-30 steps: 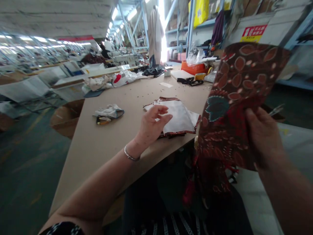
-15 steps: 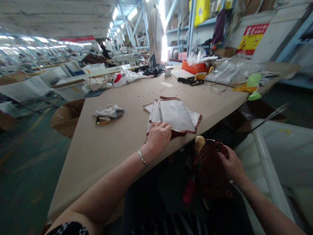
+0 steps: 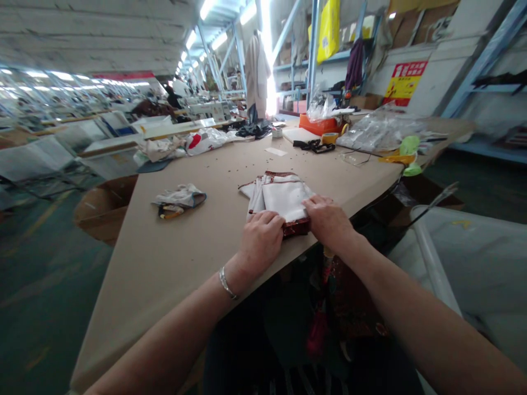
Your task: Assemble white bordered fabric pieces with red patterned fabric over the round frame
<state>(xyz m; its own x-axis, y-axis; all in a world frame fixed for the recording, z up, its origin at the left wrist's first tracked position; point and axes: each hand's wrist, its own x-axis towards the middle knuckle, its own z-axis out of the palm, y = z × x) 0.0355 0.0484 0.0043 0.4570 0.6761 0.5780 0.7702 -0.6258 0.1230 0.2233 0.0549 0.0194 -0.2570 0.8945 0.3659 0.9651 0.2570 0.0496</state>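
and here we go, the left hand [image 3: 260, 238] and right hand [image 3: 327, 219] came down on the folded fabric stack [image 3: 284, 197], white lining with a red patterned edge, fingers [image 3: 312, 204] lying flat, not clenched, pressing it against the near edge of the desk [image 3: 185, 263].

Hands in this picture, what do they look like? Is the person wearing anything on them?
Both the left hand and the right hand are bare, with no gloves. The left arm and right arm are bare too. A thin silver bracelet circles the left wrist. Below them are dark clothes with pale stripes.
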